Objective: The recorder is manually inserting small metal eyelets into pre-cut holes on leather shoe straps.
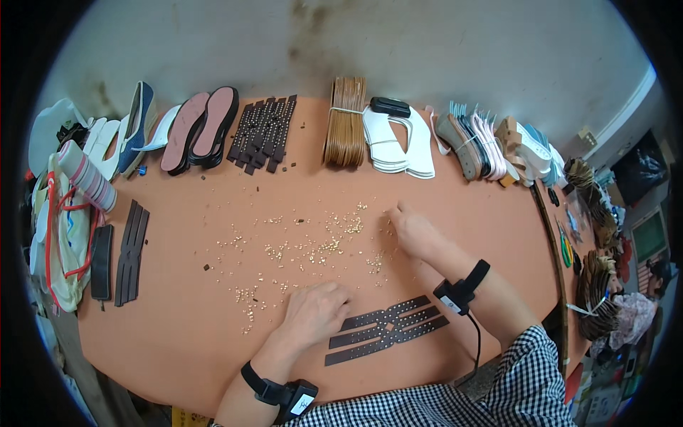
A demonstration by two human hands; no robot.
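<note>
A dark brown strap piece [380, 331], cut into several arms and dotted with small shiny studs, lies on the orange-brown tabletop [178, 341] close to me. Beside its upper left end rests my left hand [316, 312], fingers curled in and closed; whatever they may hold is hidden. Loose gold studs [331, 245] are scattered over the middle of the table. At their right edge is my right hand [414, 229], its thumb and fingers pinched together low over the surface. I cannot make out anything between those fingertips. Both wrists wear black bands with small boxes.
Along the back stand shoe soles [191, 132], a pile of studded dark straps [262, 135], a tied brown stack [346, 124], white cut pieces [388, 146] and bundled soles [473, 146]. Plain dark straps [132, 256] lie left. Green-handled pliers [565, 250] lie far right.
</note>
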